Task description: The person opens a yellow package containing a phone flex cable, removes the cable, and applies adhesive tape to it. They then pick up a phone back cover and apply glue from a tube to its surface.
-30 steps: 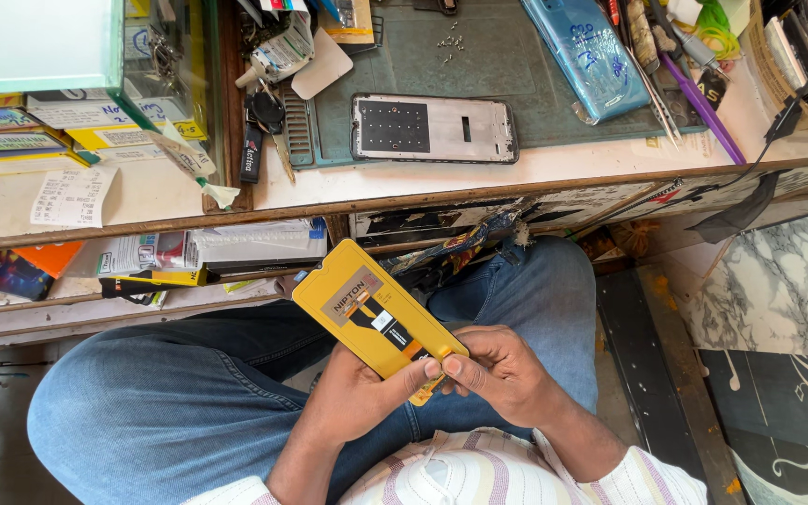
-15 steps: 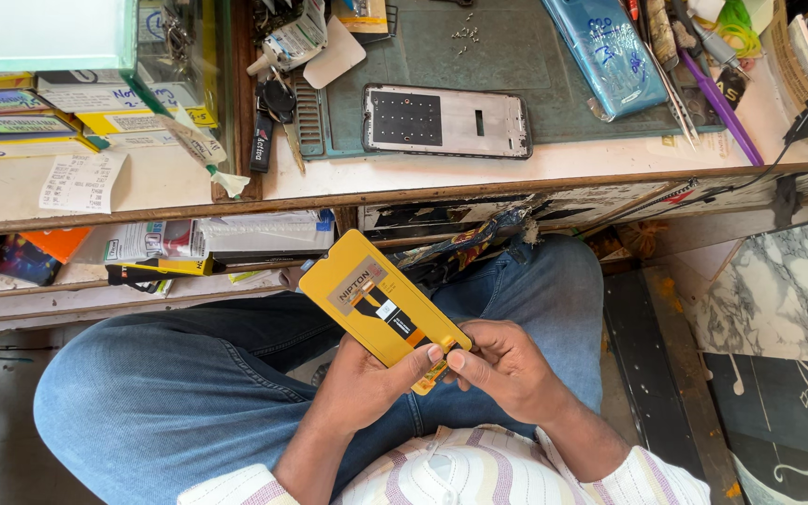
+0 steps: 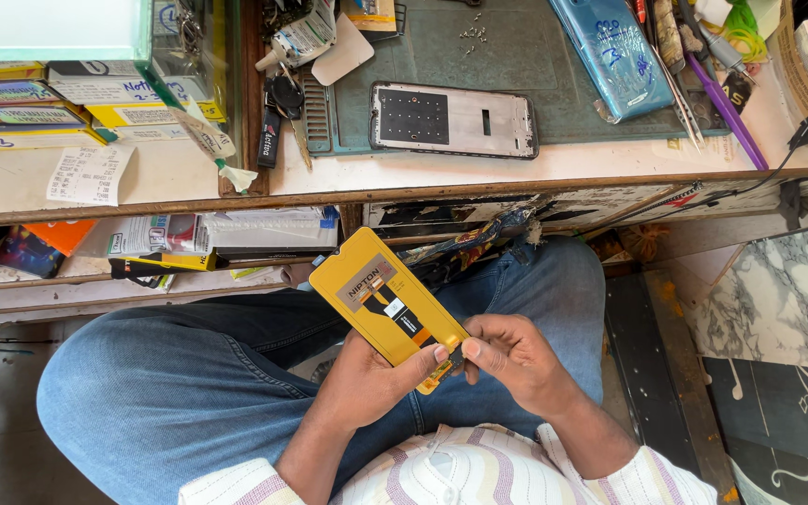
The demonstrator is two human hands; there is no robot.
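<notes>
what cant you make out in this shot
- Head view: near end of the yellow panel and its flex tail, covered by the left hand and right hand.
- Screws on the mat: too small to count.
- Blue pouch: top cut by the frame edge.

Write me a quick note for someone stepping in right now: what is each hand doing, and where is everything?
Left hand: cradles the yellow phone screen panel from beneath, over the lap, thumb on its lower edge.
Right hand: fingertips pinch the panel's lower corner, beside the black flex cable on its back.
Workbench: the bare phone frame lies on the green mat, small screws above it, a blue back cover to the right, tweezers alongside.
Done: phone opened up. Left: panel not yet in the frame.
</notes>
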